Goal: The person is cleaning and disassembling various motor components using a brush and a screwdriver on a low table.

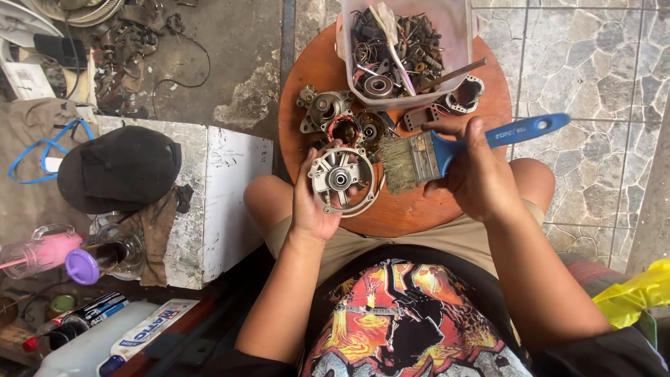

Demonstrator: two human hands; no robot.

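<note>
My left hand (312, 209) holds a round grey metal motor housing cover (340, 179) with spokes and a centre bearing, its face turned up. My right hand (479, 174) grips a blue-handled paintbrush (447, 151), its worn bristles pointing left and ending just right of the cover's rim. Both hands hover over a round brown wooden table (412, 209) resting above my knees. Other motor parts (335, 115) lie on the table just beyond the cover.
A clear plastic tub (462, 42) of bolts, bearings and springs stands at the table's far side. A white block (216, 202) with a black cap (118, 167) sits to the left. Bottles and a jug (91, 335) crowd the lower left; a yellow bag (638, 293) lies right.
</note>
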